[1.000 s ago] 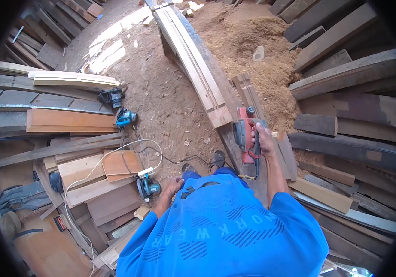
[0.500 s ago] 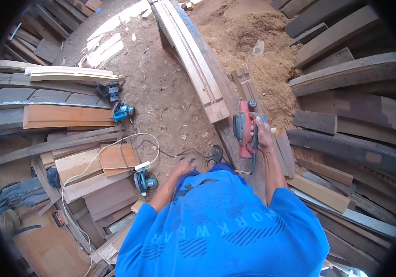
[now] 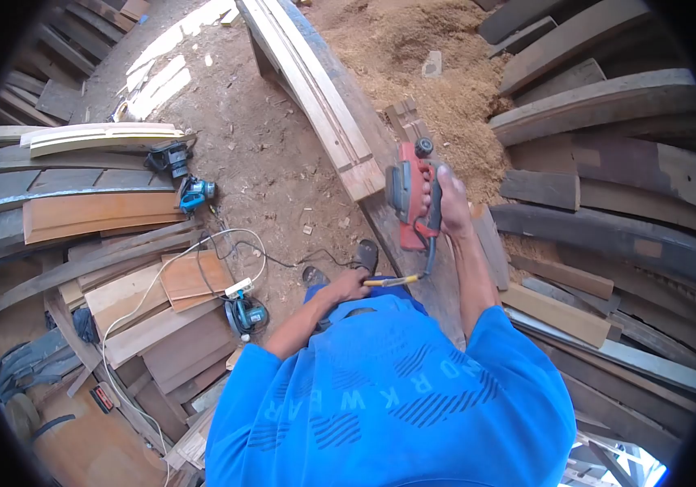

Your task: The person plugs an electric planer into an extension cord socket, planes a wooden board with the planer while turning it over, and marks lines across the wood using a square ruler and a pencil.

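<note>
A red electric planer is held on its side above the bench, its grey base facing left. My right hand is wrapped round its handle, the fingers showing through the grip. From the planer's rear a power cord with a yellow-wrapped section curves left across my lap. My left hand is closed at the end of that yellow section; the fingertips are partly hidden. Beyond the planer, a long grooved wooden board lies on the narrow bench.
On the left are stacked boards, a teal power tool, a dark power tool and a circular saw. A white power strip has cords trailing over the floor. Sawdust and timber stacks lie right.
My right hand has raised the planer and brought it nearer. My left hand has moved right and closed on the cord, whose yellow section is now drawn out to the left.
</note>
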`<state>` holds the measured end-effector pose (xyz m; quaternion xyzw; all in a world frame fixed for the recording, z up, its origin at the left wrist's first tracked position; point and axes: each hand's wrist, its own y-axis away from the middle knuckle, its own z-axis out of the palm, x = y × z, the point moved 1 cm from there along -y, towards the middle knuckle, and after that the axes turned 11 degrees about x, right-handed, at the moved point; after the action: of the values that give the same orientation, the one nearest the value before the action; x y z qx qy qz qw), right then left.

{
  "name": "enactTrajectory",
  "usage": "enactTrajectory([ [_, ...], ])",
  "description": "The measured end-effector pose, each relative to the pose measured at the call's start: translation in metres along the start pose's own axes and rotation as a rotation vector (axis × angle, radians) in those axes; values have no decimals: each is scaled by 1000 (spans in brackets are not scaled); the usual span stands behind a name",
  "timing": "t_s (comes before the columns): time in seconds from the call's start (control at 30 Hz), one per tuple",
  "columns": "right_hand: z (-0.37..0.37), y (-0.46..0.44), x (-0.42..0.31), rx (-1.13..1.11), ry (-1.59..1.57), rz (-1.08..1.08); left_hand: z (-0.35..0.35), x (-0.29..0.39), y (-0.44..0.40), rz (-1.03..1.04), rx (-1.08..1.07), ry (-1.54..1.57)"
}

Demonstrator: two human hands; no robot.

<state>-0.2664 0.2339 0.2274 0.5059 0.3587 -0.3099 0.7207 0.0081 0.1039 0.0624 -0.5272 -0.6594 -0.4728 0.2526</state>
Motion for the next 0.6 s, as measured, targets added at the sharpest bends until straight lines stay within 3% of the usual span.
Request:
enactTrajectory([
  [0.07, -2, 10, -2, -8, 116, -40, -36, -32, 35, -149, 3, -279],
  [0.17, -17, 8, 3, -3, 371, -69, -62, -108, 115, -253, 37, -434],
  [0.2, -28, -5, 14, 20, 489, -45, -60, -138, 142, -108, 153, -459],
  [0.23, -32, -16, 21, 51, 608, -25, -66, -153, 164, -160, 132, -558],
  [0.3, -18, 20, 0, 126, 706, -51, -93, -140, 205, -346, 310, -672],
  [0.37, -37, 23, 11, 156, 472, -25, -85, -135, 242, -923, 1154, -438],
  [0.4, -47, 26, 16, 178, 357, -13, -68, -161, 260, -1005, 1238, -64],
  [0.47, -47, 22, 24, 169, 544, -42, -56, -240, 270, -1088, 1333, 728],
  [0.53, -37, 17, 22, 161, 663, -66, -91, -259, 247, -645, 1279, 1782],
  [0.57, -31, 26, 17, 169, 695, -66, -132, -272, 220, -368, 1470, 1567],
  [0.6, -32, 35, 16, 173, 745, -54, -195, -238, 196, -321, 1500, 1681],
])
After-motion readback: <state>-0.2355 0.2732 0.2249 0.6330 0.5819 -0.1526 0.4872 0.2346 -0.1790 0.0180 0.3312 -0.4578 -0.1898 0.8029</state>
